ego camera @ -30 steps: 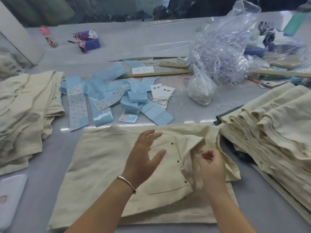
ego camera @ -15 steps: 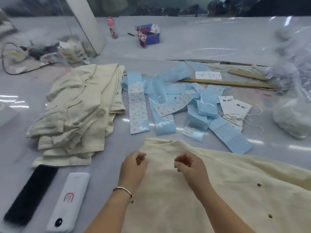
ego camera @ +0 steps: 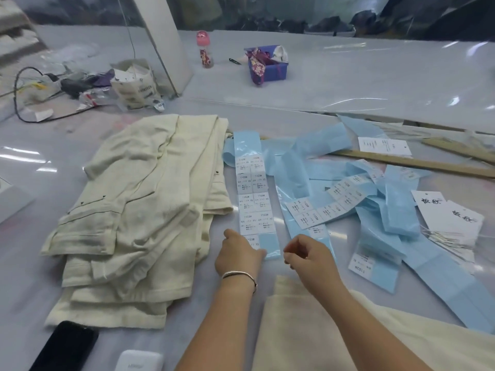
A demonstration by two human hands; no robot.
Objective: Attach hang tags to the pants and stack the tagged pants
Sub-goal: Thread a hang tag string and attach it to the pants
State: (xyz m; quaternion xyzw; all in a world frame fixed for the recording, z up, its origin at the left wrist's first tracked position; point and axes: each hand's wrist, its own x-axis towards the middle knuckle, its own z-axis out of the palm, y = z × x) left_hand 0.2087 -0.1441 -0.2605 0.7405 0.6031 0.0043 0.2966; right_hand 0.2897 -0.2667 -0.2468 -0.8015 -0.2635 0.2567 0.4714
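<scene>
My left hand [ego camera: 238, 254] reaches to the lower end of a blue label strip [ego camera: 254, 199] that carries white printed stickers; its fingertips rest on the strip's bottom corner. Just right of the strip, my right hand [ego camera: 308, 257] hovers with fingers curled and thumb against forefinger, nothing visible in it. A cream pair of pants [ego camera: 308, 333] lies flat under my forearms at the bottom. A stack of cream pants [ego camera: 139, 210] sits to the left. White hang tags [ego camera: 450, 218] with strings lie at the right.
More blue label strips [ego camera: 348, 194] are scattered across the middle. A black phone [ego camera: 67, 346] and a white device [ego camera: 139, 361] lie at the bottom left. Wooden rulers [ego camera: 417, 164], a purple box [ego camera: 267, 65] and a small bottle [ego camera: 205, 53] sit farther back.
The view has swung left and forward. Both hands left the pants' edge and moved forward to the label strips; my left hand now touches the strip's end.
</scene>
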